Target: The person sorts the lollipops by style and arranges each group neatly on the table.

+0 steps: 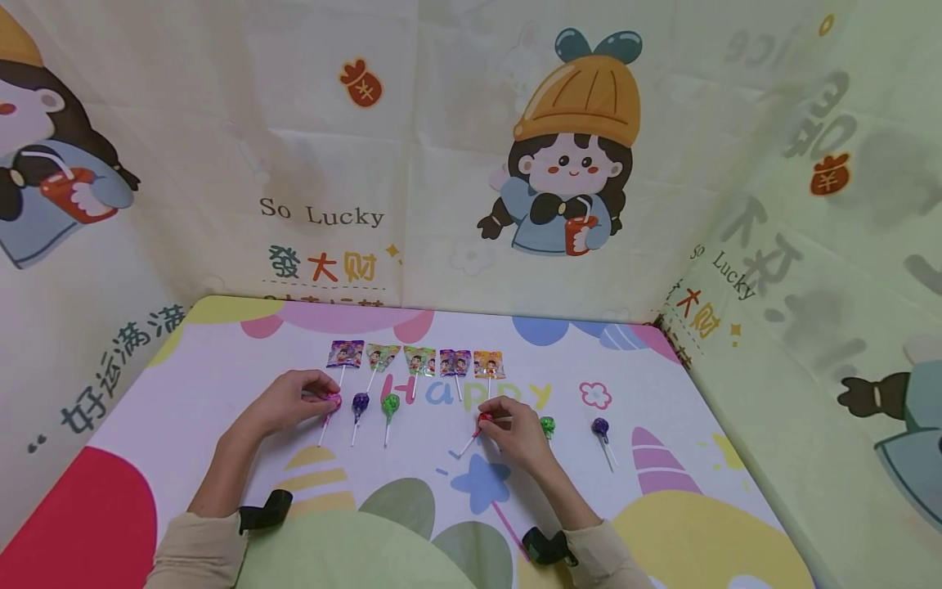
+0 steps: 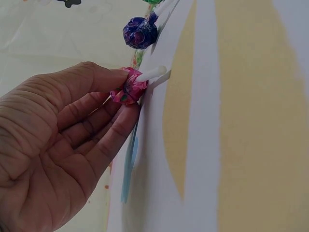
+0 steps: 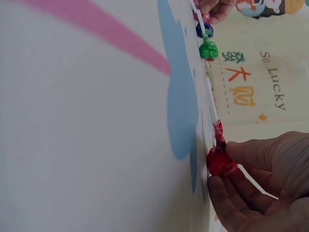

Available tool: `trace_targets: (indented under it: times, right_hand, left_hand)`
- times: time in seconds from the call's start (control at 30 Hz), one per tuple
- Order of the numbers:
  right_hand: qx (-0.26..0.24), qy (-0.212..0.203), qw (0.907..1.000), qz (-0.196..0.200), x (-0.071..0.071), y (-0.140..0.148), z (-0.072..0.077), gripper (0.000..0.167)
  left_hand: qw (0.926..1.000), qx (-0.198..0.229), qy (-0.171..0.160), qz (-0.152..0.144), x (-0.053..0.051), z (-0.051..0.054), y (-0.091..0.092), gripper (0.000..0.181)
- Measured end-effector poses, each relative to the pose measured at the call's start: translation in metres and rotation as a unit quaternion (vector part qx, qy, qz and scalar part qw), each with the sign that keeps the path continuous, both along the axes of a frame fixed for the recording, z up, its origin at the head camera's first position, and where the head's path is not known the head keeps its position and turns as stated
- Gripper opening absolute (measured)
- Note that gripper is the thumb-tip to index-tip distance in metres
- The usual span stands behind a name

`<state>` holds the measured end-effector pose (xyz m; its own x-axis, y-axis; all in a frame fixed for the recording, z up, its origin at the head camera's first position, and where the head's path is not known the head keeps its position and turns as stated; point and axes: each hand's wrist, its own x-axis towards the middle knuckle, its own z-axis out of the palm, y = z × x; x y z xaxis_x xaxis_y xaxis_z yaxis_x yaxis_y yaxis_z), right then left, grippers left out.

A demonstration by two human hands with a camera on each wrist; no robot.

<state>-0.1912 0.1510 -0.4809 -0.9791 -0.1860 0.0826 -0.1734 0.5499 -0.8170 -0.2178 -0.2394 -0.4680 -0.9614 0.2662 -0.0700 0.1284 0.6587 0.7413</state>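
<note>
Sleeves and forearms: beige sleeves (image 1: pixel 202 548) at the near side; both forearms reach forward over the table (image 1: pixel 221 393), angling inward.
Right hand: the right hand (image 1: pixel 518 433) pinches the red lollipop (image 1: pixel 483 419) by its wrapped head, stick slanting toward the person's left.
Left hand: the left hand (image 1: pixel 294 399) pinches the pink lollipop (image 1: pixel 334 402) between thumb and fingers, the gap between them only as wide as the candy.
Loose lollipops: a dark purple lollipop (image 1: pixel 360 403) and a green lollipop (image 1: pixel 391 402) lie right of the pink one; another green one (image 1: pixel 548 425), partly hidden, is just beyond the right hand.
Left wrist view only: the pink stick's blunt end and the palm.
Right wrist view only: the red wrapper's twisted neck.
Head view only: five flat-wrapped lollipops (image 1: pixel 420 360) in a farther row.
Backdrop: printed cloth (image 1: pixel 441 139) behind the table.
</note>
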Motion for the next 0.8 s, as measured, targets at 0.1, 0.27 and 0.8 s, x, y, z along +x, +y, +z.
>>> trace_targets:
  times: [0.1,0.27,0.8]
  right_hand:
    - [-0.004,0.000,1.0000,0.004,-0.0005,0.0000,0.0002,0.014]
    - [-0.008,0.000,0.9999,0.007,-0.0008,-0.0004,0.0003,0.013]
    - [-0.008,0.005,0.9999,0.008,-0.0033,-0.0093,0.0054,0.013]
  left_hand:
    - [1.0000,-0.002,0.001,0.000,0.0002,0.0001,0.0001,0.021]
    - [1.0000,-0.004,-0.001,0.001,0.0002,0.0008,0.0000,0.022]
    - [1.0000,-0.002,0.000,0.001,-0.0002,-0.0026,0.0002,0.023]
